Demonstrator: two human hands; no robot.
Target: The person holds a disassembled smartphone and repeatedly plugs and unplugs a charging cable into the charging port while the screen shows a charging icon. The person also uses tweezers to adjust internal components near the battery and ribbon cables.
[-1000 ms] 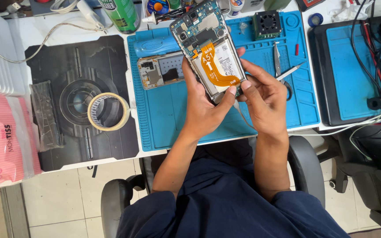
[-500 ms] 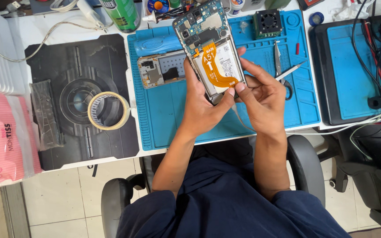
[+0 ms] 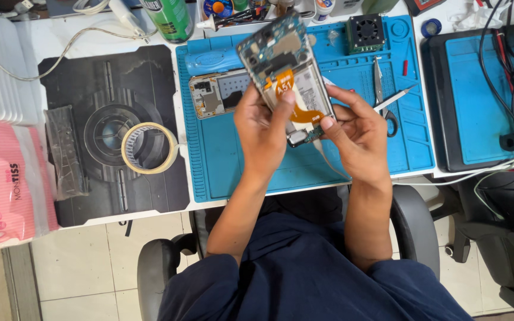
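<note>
over blue mat (image 3: 239,172), left hand (image 3: 261,128) and right hand (image 3: 358,134) grip opened phone (image 3: 287,74), fingers curled.

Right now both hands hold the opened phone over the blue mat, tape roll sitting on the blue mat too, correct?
Not quite. The head view shows the tape roll on the black mat, left of the blue mat. The rest stands: left hand and right hand hold the opened phone over the blue mat.

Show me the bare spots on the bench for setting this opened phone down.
Bare blue mat left of the left hand, below the grey inner frame. Also the black mat above the tape roll. Crowded: the scissors and tweezers, and the top edge.
</note>
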